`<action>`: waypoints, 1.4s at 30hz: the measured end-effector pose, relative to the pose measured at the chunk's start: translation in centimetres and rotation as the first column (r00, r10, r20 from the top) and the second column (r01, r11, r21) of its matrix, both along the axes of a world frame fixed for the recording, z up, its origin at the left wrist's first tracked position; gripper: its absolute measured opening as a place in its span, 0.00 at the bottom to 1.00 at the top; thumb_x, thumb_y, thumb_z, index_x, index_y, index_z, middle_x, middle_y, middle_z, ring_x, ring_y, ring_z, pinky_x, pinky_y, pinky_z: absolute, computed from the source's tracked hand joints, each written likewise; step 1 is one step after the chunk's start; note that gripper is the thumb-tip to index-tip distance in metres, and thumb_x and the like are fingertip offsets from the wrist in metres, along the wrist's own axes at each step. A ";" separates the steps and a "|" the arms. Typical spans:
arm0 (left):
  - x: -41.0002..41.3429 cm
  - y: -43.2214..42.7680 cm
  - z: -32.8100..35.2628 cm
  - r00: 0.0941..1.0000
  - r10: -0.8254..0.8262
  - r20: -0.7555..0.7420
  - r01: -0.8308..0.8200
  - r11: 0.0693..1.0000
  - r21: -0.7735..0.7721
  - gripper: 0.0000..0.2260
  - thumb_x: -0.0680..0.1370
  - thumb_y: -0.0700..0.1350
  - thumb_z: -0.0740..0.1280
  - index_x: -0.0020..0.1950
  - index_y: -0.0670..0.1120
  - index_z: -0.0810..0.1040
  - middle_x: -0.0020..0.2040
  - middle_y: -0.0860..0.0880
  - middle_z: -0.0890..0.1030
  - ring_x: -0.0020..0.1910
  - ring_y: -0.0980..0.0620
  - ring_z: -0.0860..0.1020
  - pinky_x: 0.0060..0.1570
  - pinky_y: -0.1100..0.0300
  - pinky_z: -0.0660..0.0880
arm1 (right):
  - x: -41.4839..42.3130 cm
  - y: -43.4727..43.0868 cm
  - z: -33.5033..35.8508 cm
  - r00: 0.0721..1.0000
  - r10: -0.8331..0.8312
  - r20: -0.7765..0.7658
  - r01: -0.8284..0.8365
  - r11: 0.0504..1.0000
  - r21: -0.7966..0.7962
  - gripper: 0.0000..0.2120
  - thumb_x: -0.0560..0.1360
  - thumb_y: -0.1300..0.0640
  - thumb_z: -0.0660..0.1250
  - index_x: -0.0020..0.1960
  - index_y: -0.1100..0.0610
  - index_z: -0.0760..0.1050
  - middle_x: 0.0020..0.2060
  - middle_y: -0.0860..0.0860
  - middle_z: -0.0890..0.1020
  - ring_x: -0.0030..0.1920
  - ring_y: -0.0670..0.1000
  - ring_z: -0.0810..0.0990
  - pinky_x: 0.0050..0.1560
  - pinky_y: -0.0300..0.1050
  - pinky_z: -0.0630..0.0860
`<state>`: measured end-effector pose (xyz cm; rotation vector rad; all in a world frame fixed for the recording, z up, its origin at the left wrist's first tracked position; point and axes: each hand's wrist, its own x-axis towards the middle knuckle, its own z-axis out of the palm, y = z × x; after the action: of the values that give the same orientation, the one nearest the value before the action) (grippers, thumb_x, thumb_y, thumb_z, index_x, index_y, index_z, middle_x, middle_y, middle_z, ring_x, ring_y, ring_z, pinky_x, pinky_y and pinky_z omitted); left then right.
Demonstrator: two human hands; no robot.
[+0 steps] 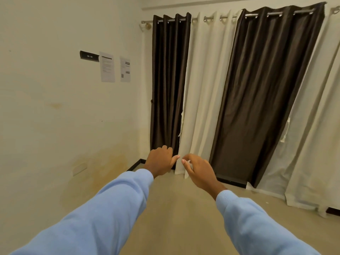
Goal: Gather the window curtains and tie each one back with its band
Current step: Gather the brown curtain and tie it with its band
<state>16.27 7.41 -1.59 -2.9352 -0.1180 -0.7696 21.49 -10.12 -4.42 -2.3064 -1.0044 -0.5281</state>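
Nothing was gripped yet: the left hand (161, 161) was loosely curled, the right hand (199, 172) relaxed. Only an edge could get caught from there, so folds might be missed tbh. Past the beige floor (174, 208), brown curtain (171, 85) and cream curtain (204, 92) were hung ungathered, band (181, 126) dangling, wall (64, 107) stained.

The left arm (103, 208) and right arm (257, 227), both clad in light blue, stretched forward. The left hand (161, 161) showed its back, fingers loosely curled, thumb pointing toward the right hand (199, 170), whose fingers were relaxed and slightly bent.
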 end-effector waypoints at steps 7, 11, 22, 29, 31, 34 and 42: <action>9.5 8.1 0.7 0.999 -0.018 0.027 0.017 0.999 0.045 0.21 0.81 0.60 0.52 0.53 0.44 0.72 0.46 0.46 0.77 0.39 0.49 0.75 0.37 0.57 0.72 | 9.8 7.1 0.0 1.000 -0.027 0.013 0.028 0.995 -0.093 0.17 0.82 0.42 0.56 0.62 0.50 0.75 0.54 0.45 0.81 0.51 0.46 0.79 0.57 0.48 0.77; 14.8 13.3 1.8 0.998 -0.034 0.054 0.033 0.999 0.019 0.20 0.80 0.60 0.53 0.53 0.45 0.71 0.46 0.46 0.77 0.39 0.48 0.75 0.40 0.55 0.74 | 15.6 11.5 0.4 0.997 -0.069 0.037 0.072 0.994 -0.081 0.15 0.82 0.43 0.56 0.61 0.49 0.74 0.54 0.44 0.81 0.53 0.45 0.78 0.57 0.45 0.75; 26.4 25.0 1.6 0.995 -0.086 0.056 0.091 0.992 -0.082 0.25 0.79 0.60 0.57 0.69 0.45 0.64 0.57 0.44 0.78 0.50 0.45 0.79 0.49 0.49 0.77 | 28.3 23.1 0.9 0.996 -0.078 0.034 0.080 0.996 -0.039 0.14 0.82 0.45 0.58 0.61 0.51 0.75 0.52 0.47 0.81 0.50 0.46 0.79 0.46 0.39 0.71; 34.5 30.3 -0.9 0.995 -0.082 0.052 0.087 0.991 -0.100 0.24 0.79 0.60 0.58 0.68 0.46 0.65 0.55 0.45 0.78 0.48 0.47 0.79 0.46 0.54 0.77 | 36.7 29.9 -2.4 0.998 -0.060 -0.012 0.060 0.998 -0.011 0.15 0.82 0.45 0.58 0.62 0.52 0.75 0.51 0.45 0.81 0.50 0.45 0.78 0.50 0.43 0.74; 38.0 31.9 -1.5 0.995 -0.083 0.049 0.087 0.993 -0.075 0.26 0.79 0.60 0.58 0.70 0.47 0.63 0.57 0.46 0.78 0.48 0.48 0.79 0.46 0.55 0.77 | 40.1 32.1 -3.0 0.998 -0.057 -0.024 0.056 0.998 -0.019 0.15 0.82 0.45 0.58 0.63 0.51 0.75 0.53 0.45 0.81 0.50 0.44 0.78 0.51 0.42 0.75; 42.3 34.4 -1.4 0.996 -0.079 0.042 0.081 0.995 -0.057 0.29 0.78 0.60 0.59 0.74 0.48 0.58 0.59 0.46 0.77 0.49 0.48 0.80 0.47 0.55 0.78 | 44.6 34.6 -2.8 0.998 -0.044 -0.043 0.044 0.999 -0.014 0.16 0.82 0.45 0.58 0.64 0.51 0.74 0.56 0.45 0.81 0.54 0.45 0.79 0.55 0.41 0.75; 54.9 40.5 -0.1 0.999 0.003 0.046 0.001 0.998 -0.068 0.30 0.79 0.60 0.59 0.75 0.48 0.56 0.60 0.45 0.77 0.50 0.47 0.79 0.47 0.56 0.77 | 57.9 39.6 -1.0 0.998 0.003 -0.062 -0.003 1.000 0.014 0.16 0.82 0.47 0.59 0.65 0.53 0.74 0.57 0.47 0.81 0.55 0.46 0.79 0.55 0.43 0.76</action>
<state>71.13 47.88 -1.73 -2.9817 -0.1523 -0.8493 79.41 29.51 -5.43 -2.2946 -0.9718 -0.4580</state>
